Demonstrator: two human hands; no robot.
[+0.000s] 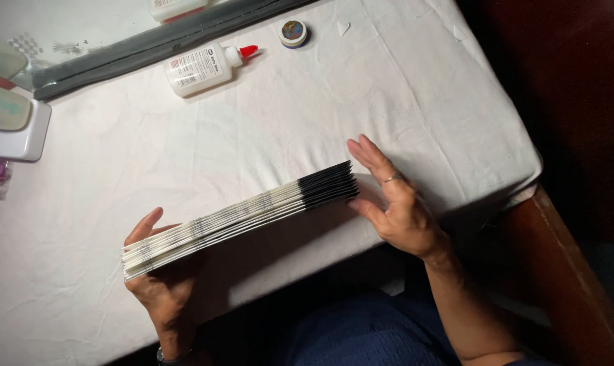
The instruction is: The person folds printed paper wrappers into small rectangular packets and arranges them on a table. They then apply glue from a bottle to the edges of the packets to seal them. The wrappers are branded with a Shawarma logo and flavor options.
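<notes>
A long stack of folded paper strips (pixel 242 215), white with black ends at the right, is held edge-on above the table's front edge. My left hand (pixel 159 274) presses against its left end, thumb up behind the stack. My right hand (pixel 391 203), wearing a ring, presses flat against the black right end with fingers straight. The stack is squeezed between both palms.
A white cloth covers the table (pixel 402 88). A white glue bottle with a red cap (pixel 205 66) lies at the back, a small round tape roll (pixel 293 33) beside it. A grey strip (pixel 151 44) runs along the back. A white device (pixel 12 125) sits far left.
</notes>
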